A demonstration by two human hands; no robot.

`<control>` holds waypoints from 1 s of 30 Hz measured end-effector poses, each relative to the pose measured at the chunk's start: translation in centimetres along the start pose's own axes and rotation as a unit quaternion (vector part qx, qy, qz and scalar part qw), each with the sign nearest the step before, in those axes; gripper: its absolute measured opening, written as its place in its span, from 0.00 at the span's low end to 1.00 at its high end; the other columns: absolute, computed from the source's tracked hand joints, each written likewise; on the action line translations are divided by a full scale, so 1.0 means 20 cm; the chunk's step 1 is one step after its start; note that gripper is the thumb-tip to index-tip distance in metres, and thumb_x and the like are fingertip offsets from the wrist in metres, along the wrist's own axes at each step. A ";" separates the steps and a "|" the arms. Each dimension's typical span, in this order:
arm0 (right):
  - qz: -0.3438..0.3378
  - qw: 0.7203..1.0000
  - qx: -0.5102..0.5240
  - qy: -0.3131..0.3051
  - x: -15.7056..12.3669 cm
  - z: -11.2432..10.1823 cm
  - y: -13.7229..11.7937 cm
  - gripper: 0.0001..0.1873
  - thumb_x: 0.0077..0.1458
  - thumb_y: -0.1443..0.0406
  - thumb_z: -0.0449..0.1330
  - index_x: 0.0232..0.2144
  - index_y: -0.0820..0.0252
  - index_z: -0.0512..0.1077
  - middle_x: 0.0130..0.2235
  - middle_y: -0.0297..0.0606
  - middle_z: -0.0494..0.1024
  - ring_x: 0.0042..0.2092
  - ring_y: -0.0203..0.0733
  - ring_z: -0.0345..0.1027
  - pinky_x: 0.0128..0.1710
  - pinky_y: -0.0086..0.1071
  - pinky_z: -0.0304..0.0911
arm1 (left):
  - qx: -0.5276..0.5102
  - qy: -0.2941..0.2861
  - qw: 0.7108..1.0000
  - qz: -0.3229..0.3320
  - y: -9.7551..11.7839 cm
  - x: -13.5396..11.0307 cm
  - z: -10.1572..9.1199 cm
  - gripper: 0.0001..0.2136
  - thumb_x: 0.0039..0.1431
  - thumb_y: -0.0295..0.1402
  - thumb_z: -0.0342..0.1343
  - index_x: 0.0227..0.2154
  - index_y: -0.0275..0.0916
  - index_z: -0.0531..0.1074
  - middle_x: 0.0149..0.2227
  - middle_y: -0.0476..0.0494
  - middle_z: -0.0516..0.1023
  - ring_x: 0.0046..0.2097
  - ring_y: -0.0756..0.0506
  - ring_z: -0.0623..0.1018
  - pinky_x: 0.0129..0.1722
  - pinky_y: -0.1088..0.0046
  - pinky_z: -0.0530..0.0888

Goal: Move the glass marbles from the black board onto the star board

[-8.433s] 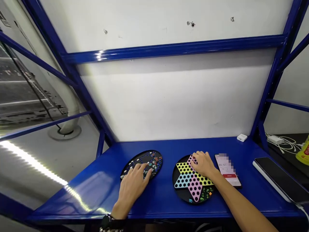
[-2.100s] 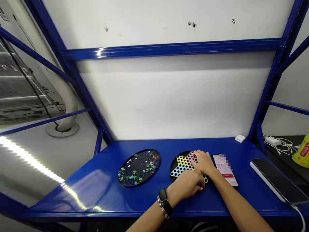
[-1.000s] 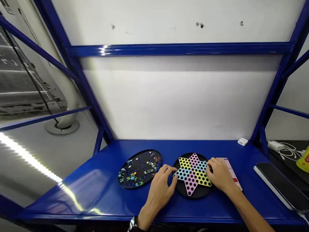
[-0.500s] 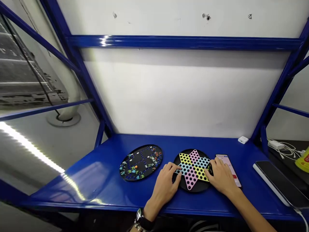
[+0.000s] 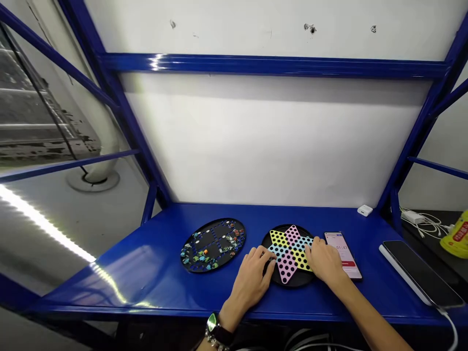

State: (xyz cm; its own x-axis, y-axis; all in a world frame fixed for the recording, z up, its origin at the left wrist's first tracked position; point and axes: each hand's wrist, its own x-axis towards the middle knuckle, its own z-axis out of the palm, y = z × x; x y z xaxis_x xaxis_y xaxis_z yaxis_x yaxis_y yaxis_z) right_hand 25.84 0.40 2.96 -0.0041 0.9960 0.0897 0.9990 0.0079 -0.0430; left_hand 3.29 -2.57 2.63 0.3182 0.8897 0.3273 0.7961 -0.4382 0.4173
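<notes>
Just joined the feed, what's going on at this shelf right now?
A person is working bare-handed at a blue metal shelf. Their left hand and right hand are at either side of a star-shaped, pastel Chinese checkers board on a round black base. To its left lies a round black board holding coloured glass marbles; to its right, a phone shows a timer.

Two hands (image 5: 252, 285), two game boards (image 5: 212, 245), two phones (image 5: 420, 273), two white plugs (image 5: 364, 210), one watch (image 5: 212, 322), one yellow bottle (image 5: 456, 236).
</notes>
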 end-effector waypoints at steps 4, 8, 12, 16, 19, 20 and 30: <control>0.026 1.000 0.005 -0.005 0.01 -0.02 -0.04 0.20 0.67 0.64 0.44 0.42 0.70 0.73 0.40 0.58 0.78 0.40 0.54 0.76 0.35 0.37 0.63 | -0.001 0.000 1.000 0.001 -0.01 0.00 0.00 0.13 0.70 0.37 0.42 0.41 0.45 0.72 0.43 0.45 0.74 0.43 0.43 0.72 0.43 0.63 0.68; 0.055 0.998 0.026 -0.004 -0.01 -0.03 -0.04 0.19 0.66 0.63 0.46 0.43 0.69 0.73 0.41 0.55 0.78 0.41 0.52 0.76 0.38 0.36 0.64 | -0.004 0.010 1.000 -0.006 -0.01 0.00 0.00 0.12 0.69 0.37 0.43 0.41 0.45 0.72 0.43 0.45 0.74 0.43 0.43 0.72 0.44 0.63 0.68; 0.042 0.999 0.024 0.000 -0.05 0.00 -0.02 0.20 0.67 0.61 0.45 0.42 0.66 0.74 0.42 0.53 0.77 0.40 0.51 0.76 0.37 0.36 0.64 | 0.002 0.004 1.000 -0.001 -0.01 0.00 0.00 0.12 0.69 0.37 0.43 0.40 0.45 0.73 0.42 0.46 0.74 0.43 0.43 0.72 0.44 0.63 0.68; 0.027 0.999 0.022 0.000 -0.04 0.02 -0.01 0.18 0.67 0.63 0.44 0.46 0.66 0.71 0.43 0.50 0.76 0.38 0.48 0.76 0.35 0.33 0.62 | 0.009 0.002 1.000 0.002 0.00 0.00 0.00 0.13 0.69 0.38 0.43 0.40 0.45 0.73 0.42 0.46 0.74 0.42 0.43 0.71 0.43 0.63 0.68; 0.017 0.999 0.031 -0.011 -0.02 0.02 0.00 0.16 0.67 0.66 0.43 0.45 0.64 0.70 0.40 0.48 0.75 0.38 0.47 0.75 0.34 0.33 0.61 | 0.007 -0.001 1.000 -0.001 0.00 0.00 0.00 0.12 0.69 0.37 0.43 0.41 0.45 0.72 0.43 0.46 0.74 0.43 0.43 0.71 0.43 0.63 0.68; 0.015 0.999 0.032 -0.015 -0.02 0.02 0.00 0.16 0.67 0.67 0.43 0.44 0.64 0.70 0.40 0.48 0.75 0.38 0.47 0.75 0.33 0.33 0.61 | 0.007 -0.002 1.000 0.000 0.00 0.00 0.00 0.12 0.69 0.37 0.43 0.41 0.45 0.72 0.43 0.46 0.74 0.43 0.43 0.71 0.43 0.63 0.68; 0.028 0.998 0.056 -0.025 -0.03 0.06 0.01 0.20 0.68 0.66 0.40 0.40 0.63 0.72 0.42 0.47 0.71 0.33 0.41 0.72 0.30 0.32 0.56 | 0.017 0.012 1.000 0.014 0.00 0.00 0.01 0.12 0.69 0.38 0.44 0.40 0.45 0.73 0.42 0.46 0.74 0.42 0.44 0.72 0.42 0.64 0.68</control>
State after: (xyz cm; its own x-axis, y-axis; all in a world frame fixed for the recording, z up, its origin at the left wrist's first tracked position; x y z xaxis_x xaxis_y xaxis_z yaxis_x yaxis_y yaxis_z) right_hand 26.07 -0.06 1.78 0.0462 0.9983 0.0345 0.9867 -0.0402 -0.1576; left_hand 3.25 -2.59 2.45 0.3289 0.8738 0.3582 0.8039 -0.4581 0.3794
